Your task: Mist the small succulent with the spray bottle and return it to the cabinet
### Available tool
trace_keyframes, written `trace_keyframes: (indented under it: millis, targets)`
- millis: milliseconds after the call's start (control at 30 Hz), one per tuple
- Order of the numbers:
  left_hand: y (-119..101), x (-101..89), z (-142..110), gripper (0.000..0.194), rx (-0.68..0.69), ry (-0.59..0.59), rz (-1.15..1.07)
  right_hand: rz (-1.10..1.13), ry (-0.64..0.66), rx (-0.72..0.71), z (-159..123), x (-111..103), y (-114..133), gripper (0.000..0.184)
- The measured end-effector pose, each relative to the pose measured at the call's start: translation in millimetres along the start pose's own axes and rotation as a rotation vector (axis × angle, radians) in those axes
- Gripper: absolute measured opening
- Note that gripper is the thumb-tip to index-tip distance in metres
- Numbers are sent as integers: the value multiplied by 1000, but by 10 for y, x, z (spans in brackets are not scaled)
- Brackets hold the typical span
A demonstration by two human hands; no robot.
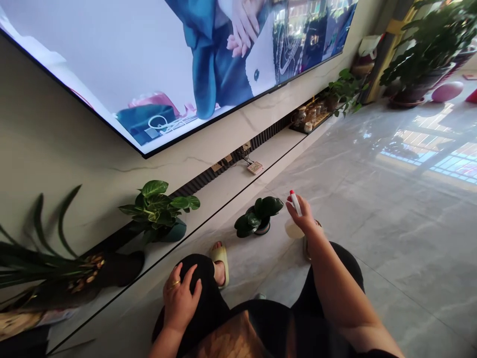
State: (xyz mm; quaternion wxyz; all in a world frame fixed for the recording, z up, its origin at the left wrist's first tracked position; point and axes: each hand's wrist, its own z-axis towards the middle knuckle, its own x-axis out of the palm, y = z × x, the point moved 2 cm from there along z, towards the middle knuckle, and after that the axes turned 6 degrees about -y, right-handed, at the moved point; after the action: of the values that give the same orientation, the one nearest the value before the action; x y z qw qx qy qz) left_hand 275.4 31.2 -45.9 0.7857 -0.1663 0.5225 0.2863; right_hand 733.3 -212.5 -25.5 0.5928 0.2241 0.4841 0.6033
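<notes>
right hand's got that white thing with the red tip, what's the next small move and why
Probably ease the right hand slightly left, bringing the white red-tipped item nearer the small potted plant. Its leaves are just beside that hand, with a small gap between, while the left hand rests on the leg, away from the plant.

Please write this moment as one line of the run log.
left hand: on knee, empty | right hand: holds red-tipped white object | small potted plant: on floor, near right hand
</notes>
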Motion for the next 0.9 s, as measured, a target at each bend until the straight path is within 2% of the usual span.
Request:
trace_keyframes:
  millis: [100, 200, 433, 600, 733, 900]
  targets:
    - [9, 0, 41, 40, 16, 6, 12, -50, -6, 56, -81, 85, -297, 32]
    - [8, 1, 83, 38, 9, 19, 16, 1, 58, 124, -103, 175, -438, 31]
    - [-80, 5, 86, 39, -17, 17, -9, 67, 77, 76, -328, 334, -409, 31]
    - [-99, 11, 30, 39, -18, -20, -29, 78, 141, 70, -599, 349, -327, 46]
    - [-98, 20, -15, 39, -31, -45, -57, 157, 188, 92, -1021, 384, -211, 52]
    - [-89, 39, -73, 40, -63, -42, -93, 239, 253, 199, -1809, 536, -153, 50]
